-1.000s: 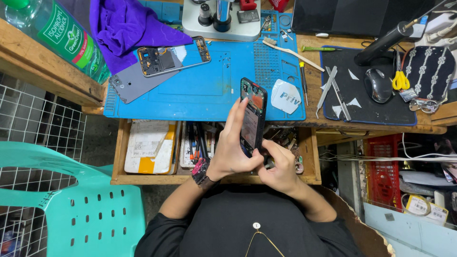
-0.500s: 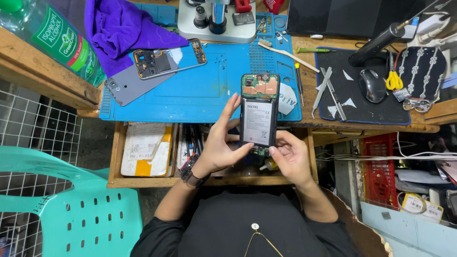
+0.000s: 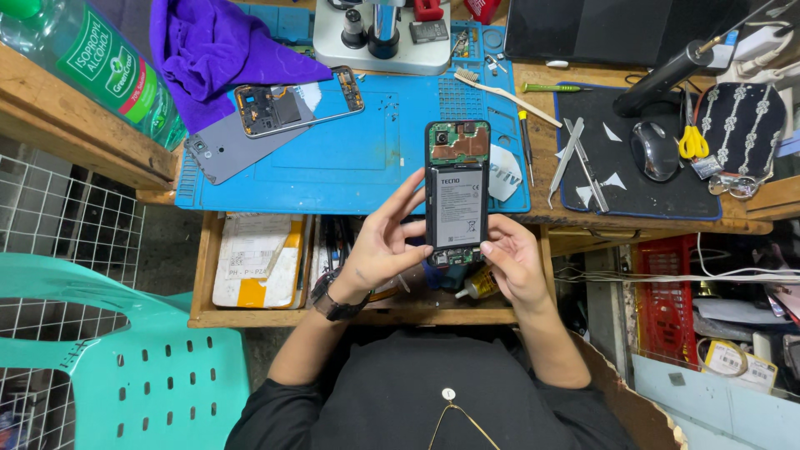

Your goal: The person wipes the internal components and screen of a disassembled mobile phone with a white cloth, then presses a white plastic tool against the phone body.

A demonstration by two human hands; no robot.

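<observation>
Phone (image 3: 457,193), back off, pinched btwn L (image 3: 385,242) & R hand (image 3: 510,260) fingers.

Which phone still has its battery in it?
The opened phone held up by both hands, its battery showing. The phone frame lying on the blue mat has none visible.

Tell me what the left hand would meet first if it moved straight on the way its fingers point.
The left hand points up and to the right in the picture, and its fingers already touch the opened phone. So it meets the phone first. Beyond lies the blue mat, probably lower; depth is unclear.
</observation>
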